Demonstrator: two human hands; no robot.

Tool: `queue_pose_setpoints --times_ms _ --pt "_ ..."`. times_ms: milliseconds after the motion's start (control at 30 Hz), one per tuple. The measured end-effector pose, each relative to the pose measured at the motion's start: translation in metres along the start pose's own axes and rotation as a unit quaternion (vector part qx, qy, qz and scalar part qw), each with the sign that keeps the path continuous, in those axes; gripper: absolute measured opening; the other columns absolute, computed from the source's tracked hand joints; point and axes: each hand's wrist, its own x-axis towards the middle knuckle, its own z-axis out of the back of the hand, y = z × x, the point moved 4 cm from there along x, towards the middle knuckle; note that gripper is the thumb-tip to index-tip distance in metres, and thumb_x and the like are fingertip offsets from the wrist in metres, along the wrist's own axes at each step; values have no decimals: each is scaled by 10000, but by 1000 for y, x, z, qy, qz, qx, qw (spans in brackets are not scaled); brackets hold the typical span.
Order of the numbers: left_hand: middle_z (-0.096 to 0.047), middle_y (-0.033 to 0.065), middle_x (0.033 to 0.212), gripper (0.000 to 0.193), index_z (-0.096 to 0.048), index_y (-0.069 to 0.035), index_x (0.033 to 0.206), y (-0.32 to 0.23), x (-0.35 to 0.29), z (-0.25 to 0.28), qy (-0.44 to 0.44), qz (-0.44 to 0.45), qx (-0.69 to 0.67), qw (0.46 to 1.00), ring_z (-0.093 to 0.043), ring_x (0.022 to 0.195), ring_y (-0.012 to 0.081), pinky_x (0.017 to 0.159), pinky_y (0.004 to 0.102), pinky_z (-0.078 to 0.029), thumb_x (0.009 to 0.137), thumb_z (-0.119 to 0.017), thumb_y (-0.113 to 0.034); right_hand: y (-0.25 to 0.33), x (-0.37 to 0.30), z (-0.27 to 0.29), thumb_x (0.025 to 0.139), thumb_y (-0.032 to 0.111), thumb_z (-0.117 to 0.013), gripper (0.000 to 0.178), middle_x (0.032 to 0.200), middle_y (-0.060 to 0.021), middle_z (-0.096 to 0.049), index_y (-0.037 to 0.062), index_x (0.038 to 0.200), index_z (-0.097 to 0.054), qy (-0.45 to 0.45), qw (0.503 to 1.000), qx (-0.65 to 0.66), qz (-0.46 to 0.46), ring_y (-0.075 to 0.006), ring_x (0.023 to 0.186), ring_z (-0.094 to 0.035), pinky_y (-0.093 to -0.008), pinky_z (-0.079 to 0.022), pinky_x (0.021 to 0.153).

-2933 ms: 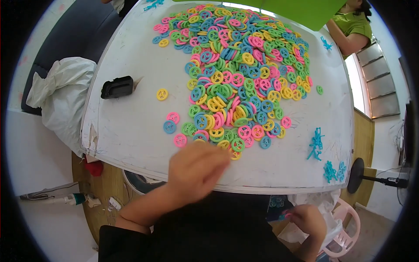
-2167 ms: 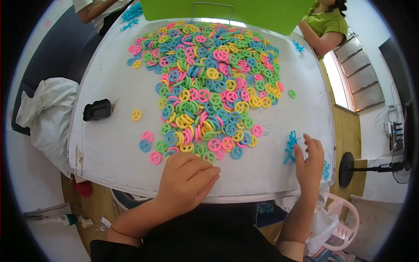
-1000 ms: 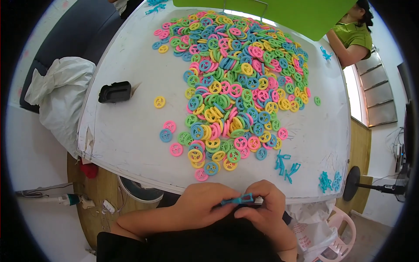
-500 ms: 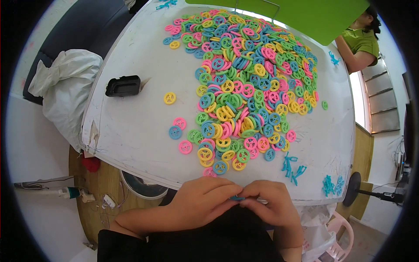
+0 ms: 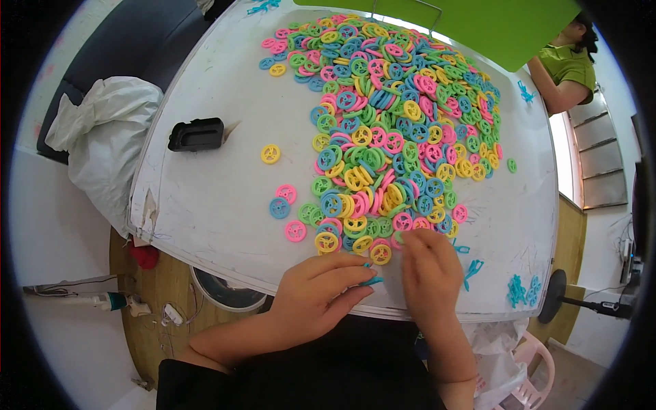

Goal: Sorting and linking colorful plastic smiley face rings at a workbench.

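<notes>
My left hand is closed on a small teal plastic piece, which sticks out past the fingertips just above the table's near edge. To its right, my right hand reaches the near side of a big heap of plastic wheels in pink, yellow, green and blue. Its fingers are bent together over a green wheel, mostly covered by them; whether they grip it I cannot tell. A yellow wheel lies between the two hands. Close to the right hand are loose teal plastic pieces.
A black tray and a lone yellow wheel lie on the white table, left of the heap. More teal parts sit at the right corner. A green panel stands behind; a person is at the far right.
My hands were together at the table's edge; now they are apart. The right hand has moved forward to the wheels, and the left has moved slightly forward with the teal piece.
</notes>
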Motion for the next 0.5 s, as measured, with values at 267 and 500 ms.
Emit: queue_pose_setpoints --times_ms 267,500 --pt "-728 141 1123 280 -739 -42 1104 -1 9 -11 -9 33 -82 996 -724 960 258 812 327 -566 830 -792 -17 -8 -21 18 956 6 -622 108 1046 -156 -677 -47 1039 -666 41 773 538 -333 -197 762 -695 -306 -601 700" --pt "-728 139 1105 279 -743 -41 1098 -1 6 -22 -17 3 -68 998 -723 953 256 804 323 -565 826 -801 -19 1 -29 -4 982 102 -668 142 1011 -151 -670 -3 1016 -578 5 686 622 -377 -185 857 -675 -314 -605 723"
